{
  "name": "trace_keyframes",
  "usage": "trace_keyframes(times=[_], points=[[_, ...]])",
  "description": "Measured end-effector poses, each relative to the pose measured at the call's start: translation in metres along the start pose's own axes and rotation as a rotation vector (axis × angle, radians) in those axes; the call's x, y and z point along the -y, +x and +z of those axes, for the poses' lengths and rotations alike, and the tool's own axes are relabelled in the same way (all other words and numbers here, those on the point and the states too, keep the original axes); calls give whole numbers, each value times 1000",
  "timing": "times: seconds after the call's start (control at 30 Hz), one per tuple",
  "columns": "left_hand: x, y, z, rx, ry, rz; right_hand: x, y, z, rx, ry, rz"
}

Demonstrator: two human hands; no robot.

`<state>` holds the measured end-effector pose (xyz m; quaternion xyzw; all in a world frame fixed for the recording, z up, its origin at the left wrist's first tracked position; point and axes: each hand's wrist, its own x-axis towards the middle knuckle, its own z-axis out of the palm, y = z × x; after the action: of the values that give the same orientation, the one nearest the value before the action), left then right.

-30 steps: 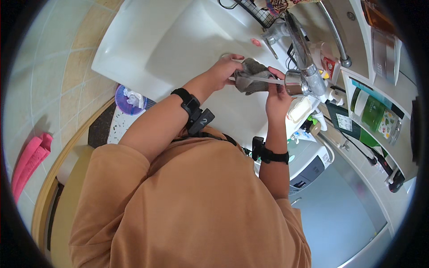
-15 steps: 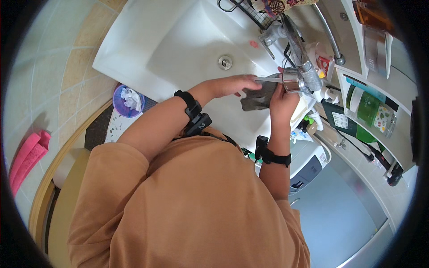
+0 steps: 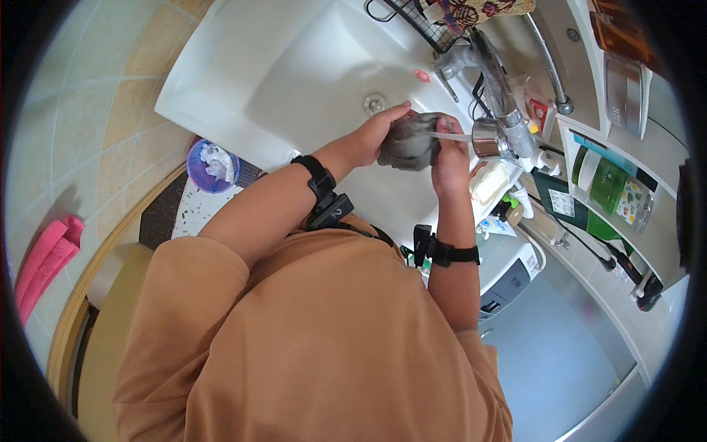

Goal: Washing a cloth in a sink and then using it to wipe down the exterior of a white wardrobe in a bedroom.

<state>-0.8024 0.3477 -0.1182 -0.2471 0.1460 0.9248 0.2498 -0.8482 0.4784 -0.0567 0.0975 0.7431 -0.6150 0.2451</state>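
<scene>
A wet, dark grey cloth [image 3: 409, 147] is stretched between my two hands over the white sink [image 3: 294, 88]. My left hand [image 3: 373, 135] grips its left side, with the thumb along the upper edge. At the other side, my right hand [image 3: 451, 163] has its fingers closed on the cloth. Water [image 3: 455, 137] runs from the round chrome spout of the faucet [image 3: 495, 140] onto the cloth near my right fingers. Whether the cloth is a sock or a rag cannot be made out. The drain [image 3: 374, 103] lies just beyond my left hand.
A small pink piece [image 3: 422, 76] lies in the sink near the faucet lever. Beyond it stands a black wire basket [image 3: 423, 29]. Bottles and a soap dish [image 3: 490, 183] line the right rim, below a white shelf [image 3: 589, 140]. A purple bin [image 3: 197, 168] stands at left.
Both hands have moved left, away from the spout, with the cloth. It is now spread open between them, and water falls on it; my left hand has turned to grip its far left side.
</scene>
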Motion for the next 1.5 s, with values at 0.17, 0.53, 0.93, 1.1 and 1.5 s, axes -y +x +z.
trace_keyframes(times=[0.17, 0.53, 0.93, 1.1, 1.5], points=[[-1, -4, 6, 119, -24, -16, -9, 7, 3, 6, 207, -41], [13, 19, 4, -372, 938, 486, -6, 4, -11, -203, -18, -131], [5, 1, 8, -352, 842, 947, 16, -9, -15, -117, -649, -658], [-2, -10, 17, -325, 923, 1087, 28, -28, -18, -151, -853, -643], [-15, -12, 13, -171, 954, 1116, 33, -21, -38, -10, -609, -245]])
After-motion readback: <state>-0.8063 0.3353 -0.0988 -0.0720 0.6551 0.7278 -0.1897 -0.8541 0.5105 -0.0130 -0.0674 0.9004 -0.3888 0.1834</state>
